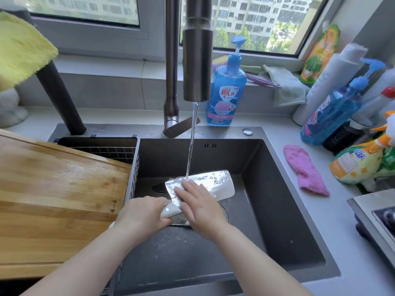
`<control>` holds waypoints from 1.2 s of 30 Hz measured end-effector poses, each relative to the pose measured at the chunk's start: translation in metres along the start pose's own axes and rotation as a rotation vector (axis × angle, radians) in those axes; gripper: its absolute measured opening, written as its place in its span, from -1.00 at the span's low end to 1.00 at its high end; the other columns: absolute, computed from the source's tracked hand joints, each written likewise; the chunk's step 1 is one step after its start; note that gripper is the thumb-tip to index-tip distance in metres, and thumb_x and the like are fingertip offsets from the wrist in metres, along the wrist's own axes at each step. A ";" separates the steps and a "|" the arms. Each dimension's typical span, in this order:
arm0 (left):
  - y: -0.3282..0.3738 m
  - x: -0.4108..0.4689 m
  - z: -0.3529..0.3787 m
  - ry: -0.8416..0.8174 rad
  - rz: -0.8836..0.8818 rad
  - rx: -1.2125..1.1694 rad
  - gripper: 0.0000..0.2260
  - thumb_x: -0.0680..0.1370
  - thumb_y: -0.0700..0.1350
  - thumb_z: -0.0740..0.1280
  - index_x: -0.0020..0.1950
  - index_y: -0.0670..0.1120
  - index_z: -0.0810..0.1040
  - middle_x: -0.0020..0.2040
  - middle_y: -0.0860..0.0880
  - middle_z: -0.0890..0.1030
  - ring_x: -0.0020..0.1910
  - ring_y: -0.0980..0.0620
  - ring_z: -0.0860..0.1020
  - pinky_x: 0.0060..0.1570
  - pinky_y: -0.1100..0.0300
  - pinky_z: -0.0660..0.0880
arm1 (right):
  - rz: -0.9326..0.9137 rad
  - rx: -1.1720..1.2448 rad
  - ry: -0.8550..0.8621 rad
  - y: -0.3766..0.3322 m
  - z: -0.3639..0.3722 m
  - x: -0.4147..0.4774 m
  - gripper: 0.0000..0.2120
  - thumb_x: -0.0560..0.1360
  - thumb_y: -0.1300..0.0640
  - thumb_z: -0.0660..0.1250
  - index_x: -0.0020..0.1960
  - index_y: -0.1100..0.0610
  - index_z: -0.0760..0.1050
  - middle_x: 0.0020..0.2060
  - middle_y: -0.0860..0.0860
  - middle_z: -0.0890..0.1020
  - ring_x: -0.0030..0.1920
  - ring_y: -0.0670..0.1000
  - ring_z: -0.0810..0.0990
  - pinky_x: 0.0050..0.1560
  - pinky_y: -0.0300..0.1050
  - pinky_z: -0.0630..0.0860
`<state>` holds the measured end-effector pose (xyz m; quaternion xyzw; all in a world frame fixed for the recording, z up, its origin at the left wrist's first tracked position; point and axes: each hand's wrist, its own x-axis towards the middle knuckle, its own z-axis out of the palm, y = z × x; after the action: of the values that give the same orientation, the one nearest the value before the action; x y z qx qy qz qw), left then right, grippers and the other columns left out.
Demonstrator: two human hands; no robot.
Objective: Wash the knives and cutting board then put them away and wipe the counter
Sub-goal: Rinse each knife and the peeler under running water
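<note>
Looking down from the head view, a grey bench [333, 227] surrounds a dark sink [277, 210] under a window [256, 24] that faces apartment blocks. Water runs from the dark tap [197, 60] onto a cleaver [215, 184] held over the basin. The left hand [142, 216] has its fingers clamped round the pale handle, while the right hand [203, 208] lies flat on the wet blade, fingers together and pressed to the steel rather than gripping it. A wooden cutting board [53, 199] rests across the left side of the sink, partly over a wire basket [111, 151]. A blue soap bottle [227, 90] stands behind the basin; a pink cloth [305, 169] lies on the bench to the right, near a cluster of bottles [333, 107]. A yellow cloth [19, 50] hangs at upper left. The hands hide most of the handle and the heel of the blade, the stove [382, 218] at right is cut off by the frame, and the dark shape in the basin behind the blade is hard to make out.
</note>
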<state>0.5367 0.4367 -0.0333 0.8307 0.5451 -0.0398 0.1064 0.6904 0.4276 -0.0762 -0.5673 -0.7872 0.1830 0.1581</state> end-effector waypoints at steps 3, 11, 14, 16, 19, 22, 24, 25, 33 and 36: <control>-0.001 0.000 -0.001 0.009 0.000 -0.010 -0.74 0.53 0.12 0.20 0.18 0.09 0.43 0.07 0.09 0.57 0.07 0.02 0.53 -0.20 0.22 0.27 | 0.309 -0.018 0.029 0.024 -0.015 0.001 -0.14 0.30 -0.23 -0.38 0.45 0.08 0.21 0.48 0.04 0.17 0.49 0.02 0.09 0.50 -0.08 -0.04; -0.005 0.000 -0.003 0.012 -0.033 -0.095 -0.75 0.50 0.15 0.25 0.15 0.16 0.46 0.02 0.12 0.59 0.04 0.07 0.54 -0.21 0.24 0.31 | 0.024 -0.171 0.007 0.010 -0.020 -0.015 -0.28 0.52 -0.24 -0.32 0.37 0.11 0.36 0.40 0.05 0.38 0.43 -0.03 0.28 0.45 -0.15 0.05; -0.008 -0.002 -0.003 0.009 -0.030 -0.083 -0.75 0.50 0.15 0.25 0.16 0.16 0.45 0.06 0.12 0.59 0.07 0.07 0.53 -0.19 0.23 0.32 | 0.260 -0.124 -0.035 0.037 -0.026 -0.019 -0.11 0.30 -0.32 -0.38 0.49 0.08 0.08 0.52 0.00 0.05 0.52 -0.06 -0.07 0.49 -0.11 -0.24; -0.007 -0.002 -0.001 0.000 -0.025 -0.069 -0.74 0.50 0.15 0.24 0.16 0.15 0.46 0.06 0.11 0.59 0.08 0.06 0.53 -0.17 0.23 0.33 | 0.305 -0.063 -0.035 0.026 -0.025 -0.020 -0.18 0.36 -0.28 -0.29 0.50 0.10 0.06 0.52 0.01 0.02 0.52 -0.03 -0.07 0.48 -0.10 -0.24; -0.005 0.000 0.001 -0.018 -0.030 -0.086 -0.75 0.50 0.14 0.24 0.13 0.11 0.48 -0.06 0.11 0.56 0.06 0.06 0.54 -0.19 0.23 0.32 | 0.073 -0.112 -0.144 -0.003 -0.010 -0.024 -0.39 0.51 -0.20 -0.13 0.35 0.16 0.31 0.37 0.05 0.42 0.39 0.03 0.37 0.37 0.08 0.34; -0.005 0.001 0.000 -0.008 -0.041 -0.108 -0.76 0.50 0.14 0.25 0.13 0.14 0.47 0.00 0.11 0.59 0.05 0.06 0.54 -0.18 0.23 0.32 | 0.022 -0.288 -0.141 0.000 -0.021 -0.015 -0.45 0.52 -0.19 -0.04 0.29 0.12 0.42 0.25 0.02 0.55 0.26 -0.01 0.53 0.25 -0.09 0.41; -0.006 0.002 -0.001 0.002 -0.047 -0.098 -0.75 0.49 0.15 0.25 0.14 0.13 0.47 0.04 0.11 0.59 0.05 0.05 0.54 -0.18 0.22 0.33 | 0.061 -0.318 -0.117 0.014 -0.035 -0.006 -0.38 0.52 -0.08 0.14 0.46 0.22 0.16 0.47 0.11 0.21 0.48 0.06 0.20 0.46 -0.09 0.00; -0.006 0.002 0.000 0.004 -0.049 -0.097 -0.75 0.49 0.15 0.25 0.13 0.13 0.47 0.03 0.11 0.59 0.04 0.04 0.54 -0.18 0.22 0.33 | 0.124 -0.322 -0.157 0.021 -0.037 -0.004 -0.31 0.53 -0.05 0.19 0.51 0.20 -0.03 0.52 0.09 0.02 0.52 0.05 -0.01 0.48 -0.11 -0.17; -0.005 0.003 0.000 0.001 -0.043 -0.067 -0.73 0.50 0.14 0.25 0.17 0.13 0.47 0.02 0.12 0.59 0.07 0.07 0.53 -0.18 0.25 0.30 | -0.044 -0.259 -0.234 -0.013 -0.025 -0.001 -0.25 0.50 0.11 0.26 0.52 0.13 -0.12 0.53 0.04 -0.11 0.52 0.02 -0.16 0.44 -0.15 -0.34; -0.007 0.003 0.000 -0.013 -0.054 -0.061 -0.73 0.50 0.14 0.24 0.19 0.15 0.45 0.09 0.12 0.58 0.10 0.06 0.52 -0.17 0.24 0.30 | 0.174 -0.346 -0.147 0.014 -0.033 0.000 -0.28 0.51 0.09 0.24 0.52 0.15 -0.10 0.52 0.07 -0.06 0.52 0.04 -0.12 0.47 -0.09 -0.27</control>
<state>0.5317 0.4418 -0.0350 0.8117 0.5676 -0.0315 0.1341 0.7167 0.4355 -0.0539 -0.6370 -0.7643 0.0987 -0.0159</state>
